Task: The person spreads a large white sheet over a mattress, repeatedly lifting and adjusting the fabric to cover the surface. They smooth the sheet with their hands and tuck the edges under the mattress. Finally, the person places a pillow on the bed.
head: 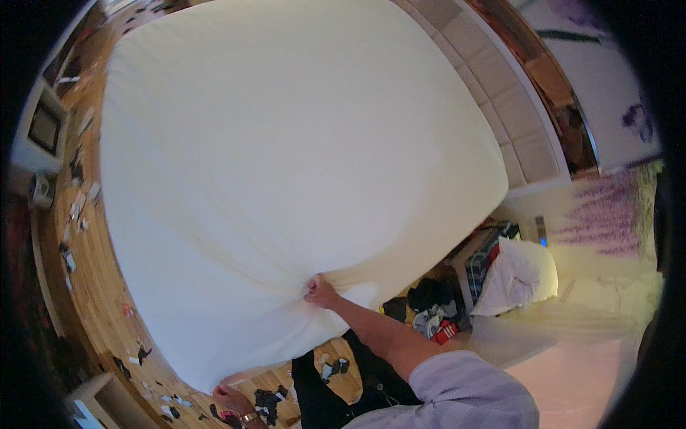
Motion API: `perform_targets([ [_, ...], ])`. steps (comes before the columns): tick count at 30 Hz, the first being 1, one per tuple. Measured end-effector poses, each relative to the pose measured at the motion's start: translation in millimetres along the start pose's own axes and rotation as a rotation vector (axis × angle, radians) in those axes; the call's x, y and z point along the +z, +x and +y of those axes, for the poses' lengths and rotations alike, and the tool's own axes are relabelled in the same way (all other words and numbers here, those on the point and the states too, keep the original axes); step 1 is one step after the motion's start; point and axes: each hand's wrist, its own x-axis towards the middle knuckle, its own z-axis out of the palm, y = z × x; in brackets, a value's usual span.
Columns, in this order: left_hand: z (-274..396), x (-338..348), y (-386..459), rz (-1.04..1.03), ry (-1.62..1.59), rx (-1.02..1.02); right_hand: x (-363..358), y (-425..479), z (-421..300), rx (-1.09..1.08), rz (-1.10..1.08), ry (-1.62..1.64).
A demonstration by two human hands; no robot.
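A white fitted sheet (300,150) covers a large mattress that fills most of the view. My right hand (321,292) is closed in a fist on the sheet near the mattress's near side, and creases fan out from it. Down at the near left corner, my left hand (233,399) grips the sheet's edge, with its fingertips partly hidden. A watch (249,416) is on that wrist. My legs in black trousers (319,391) stand against the near side of the bed.
Clothes (431,311) lie heaped beside the bed at right, near a white pillow (517,281). A padded headboard (498,102) borders the far right side. Small items litter the wooden floor (96,268) at left. An open box-like unit (115,402) stands at lower left.
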Motion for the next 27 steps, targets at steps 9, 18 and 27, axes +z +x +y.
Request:
perform_targets([
  [9,285.9,115.7,-96.2,-0.634,-0.383,0.493,4.1,2.6,6.7,-0.173,-0.218,0.582],
  [18,397.6,216.8,-236.0,-0.6,0.451,0.954,-258.5,-10.4,133.2,-0.194,0.106,0.558],
  [27,639.0,349.4,-452.9,-0.782,0.376,1.775,-522.5,-14.9,311.9,0.113,0.918,0.951],
])
